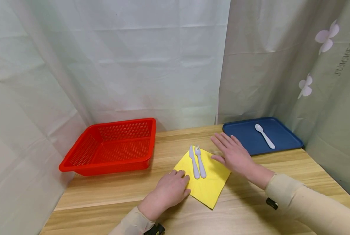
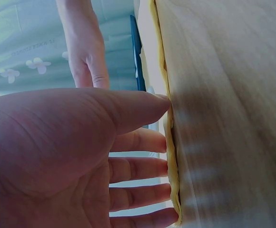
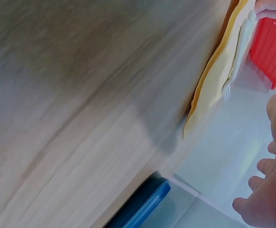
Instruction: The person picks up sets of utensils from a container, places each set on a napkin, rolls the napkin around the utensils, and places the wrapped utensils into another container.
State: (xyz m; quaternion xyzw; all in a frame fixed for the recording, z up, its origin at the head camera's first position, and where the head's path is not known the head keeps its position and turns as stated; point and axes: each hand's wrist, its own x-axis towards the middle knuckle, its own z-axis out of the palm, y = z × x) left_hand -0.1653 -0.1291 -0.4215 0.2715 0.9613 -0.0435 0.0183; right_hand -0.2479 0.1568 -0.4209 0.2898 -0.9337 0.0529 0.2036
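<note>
A yellow napkin (image 1: pixel 208 192) lies turned cornerwise on the table. On it, side by side, are a pale plastic knife (image 1: pixel 194 163) and a matching fork (image 1: pixel 201 163). My left hand (image 1: pixel 170 191) rests with its fingertips on the napkin's left edge; in the left wrist view the thumb (image 2: pixel 142 107) also touches that edge. My right hand (image 1: pixel 233 153) hovers by the napkin's right corner, fingers extended, holding nothing. A pale spoon (image 1: pixel 265 136) lies on the blue tray (image 1: pixel 242 137), just beyond the right hand.
A red plastic basket (image 1: pixel 110 167) with perforated walls stands at the back left of the wooden table (image 1: pixel 104 199). Pale curtains (image 1: pixel 151 65) hang behind the table and at both sides. The blue tray sits at the back right, near the curtain.
</note>
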